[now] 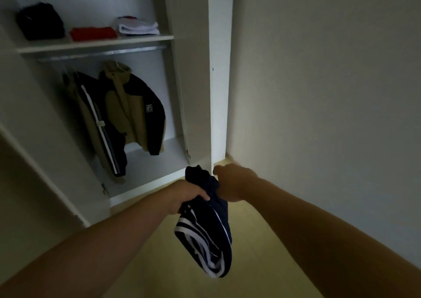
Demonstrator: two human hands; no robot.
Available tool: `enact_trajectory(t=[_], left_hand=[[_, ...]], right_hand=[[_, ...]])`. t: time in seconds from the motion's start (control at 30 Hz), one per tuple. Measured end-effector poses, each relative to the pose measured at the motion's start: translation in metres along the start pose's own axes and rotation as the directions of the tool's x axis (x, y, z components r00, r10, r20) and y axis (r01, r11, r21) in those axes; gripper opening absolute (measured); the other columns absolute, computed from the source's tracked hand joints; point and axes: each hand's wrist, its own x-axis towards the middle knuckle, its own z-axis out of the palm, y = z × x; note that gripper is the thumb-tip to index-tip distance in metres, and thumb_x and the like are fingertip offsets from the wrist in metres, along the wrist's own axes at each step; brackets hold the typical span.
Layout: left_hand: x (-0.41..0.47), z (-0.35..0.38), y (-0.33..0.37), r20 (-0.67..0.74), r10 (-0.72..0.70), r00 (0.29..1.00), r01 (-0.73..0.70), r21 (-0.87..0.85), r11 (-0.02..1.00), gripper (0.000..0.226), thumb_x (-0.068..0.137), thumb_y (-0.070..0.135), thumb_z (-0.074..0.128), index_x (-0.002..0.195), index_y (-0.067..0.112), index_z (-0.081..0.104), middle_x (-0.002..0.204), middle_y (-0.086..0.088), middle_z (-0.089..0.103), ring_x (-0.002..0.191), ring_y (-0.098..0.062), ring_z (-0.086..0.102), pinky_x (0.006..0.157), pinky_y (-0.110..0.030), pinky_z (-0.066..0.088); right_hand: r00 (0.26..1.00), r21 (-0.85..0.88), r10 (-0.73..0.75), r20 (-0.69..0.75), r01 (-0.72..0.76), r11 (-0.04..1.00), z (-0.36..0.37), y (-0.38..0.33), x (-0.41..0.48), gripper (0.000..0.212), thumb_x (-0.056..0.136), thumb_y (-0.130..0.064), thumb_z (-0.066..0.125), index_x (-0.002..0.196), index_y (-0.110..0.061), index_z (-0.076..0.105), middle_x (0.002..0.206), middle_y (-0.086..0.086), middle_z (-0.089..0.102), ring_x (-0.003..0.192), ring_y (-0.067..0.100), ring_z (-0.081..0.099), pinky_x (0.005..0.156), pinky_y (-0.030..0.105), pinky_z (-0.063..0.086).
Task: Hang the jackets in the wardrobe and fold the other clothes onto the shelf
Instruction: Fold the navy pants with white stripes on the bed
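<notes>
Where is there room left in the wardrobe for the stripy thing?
The shelf is crowded: black pile, red pile and white stack sit side by side, with only a bare strip along its front edge. The rail is bare right of the tan-and-navy jacket, and the wardrobe floor below it is bare too.

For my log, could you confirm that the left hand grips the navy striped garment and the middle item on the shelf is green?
No: the head view shows the middle item on the shelf is red, not green; the left hand does grip the navy striped garment.
</notes>
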Motion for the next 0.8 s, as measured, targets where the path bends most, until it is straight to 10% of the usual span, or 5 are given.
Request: enact_trajectory(t=[0.27, 0.4, 0.53, 0.67, 0.8], left_hand=[[0.100, -0.062, 0.034, -0.074, -0.108, 0.991, 0.046, -0.579, 0.814, 0.025, 0.086, 0.006, 0.073, 0.109, 0.000, 0.066, 0.100, -0.020, 0.075, 0.090, -0.034, 0.074, 0.070, -0.040, 0.061], [0.144, -0.077, 0.063, -0.203, -0.193, 0.960, -0.030, -0.760, 0.649, 0.021, 0.088, 0.012, 0.074, 0.087, 0.009, 0.053, 0.093, -0.014, 0.067, 0.078, -0.028, 0.066, 0.052, -0.034, 0.049], [0.188, -0.088, 0.094, -0.441, -0.200, 0.875, -0.268, -0.784, 0.560, 0.036, 0.081, 0.011, 0.081, 0.097, 0.017, 0.049, 0.098, -0.009, 0.065, 0.083, -0.026, 0.065, 0.063, -0.035, 0.055], [0.214, -0.104, 0.129, -0.619, -0.216, 0.755, -0.433, -0.719, 0.544, 0.061, 0.079, 0.011, 0.083, 0.129, 0.017, 0.049, 0.124, -0.012, 0.063, 0.107, -0.032, 0.064, 0.098, -0.047, 0.054], [0.231, -0.129, 0.159, -0.686, -0.247, 0.685, -0.512, -0.693, 0.507, 0.079, 0.072, 0.011, 0.087, 0.139, 0.015, 0.045, 0.119, -0.011, 0.064, 0.099, -0.028, 0.066, 0.091, -0.047, 0.057]], right_hand=[[0.996, 0.523, 0.086, 0.020, -0.084, 0.848, -0.001, -0.021, 0.125, 0.028, 0.099, -0.022, 0.047, 0.117, -0.013, 0.066, 0.108, 0.004, 0.065, 0.099, 0.019, 0.059, 0.080, 0.019, 0.041], [0.907, 0.822, 0.391, 0.153, -0.337, 0.460, 0.008, -0.009, 0.189, 0.047, 0.094, -0.044, 0.057, 0.119, -0.004, 0.059, 0.110, 0.011, 0.066, 0.103, 0.030, 0.065, 0.094, 0.038, 0.053], [0.817, 0.816, 0.071, 0.573, -0.560, -0.145, 0.013, 0.003, 0.240, 0.050, 0.089, -0.058, 0.065, 0.111, -0.015, 0.056, 0.130, 0.014, 0.059, 0.108, 0.030, 0.061, 0.086, 0.044, 0.051], [0.621, 0.569, -0.122, 0.775, -0.768, -0.296, 0.000, 0.000, 0.287, 0.133, 0.057, -0.090, 0.067, 0.153, -0.008, 0.026, 0.153, 0.030, 0.033, 0.131, 0.054, 0.043, 0.103, 0.068, 0.041], [0.718, 0.625, -0.328, 0.614, -0.696, -0.353, -0.033, -0.010, 0.334, 0.110, 0.077, -0.089, 0.046, 0.156, -0.014, 0.030, 0.155, 0.024, 0.037, 0.141, 0.047, 0.037, 0.113, 0.065, 0.029]])
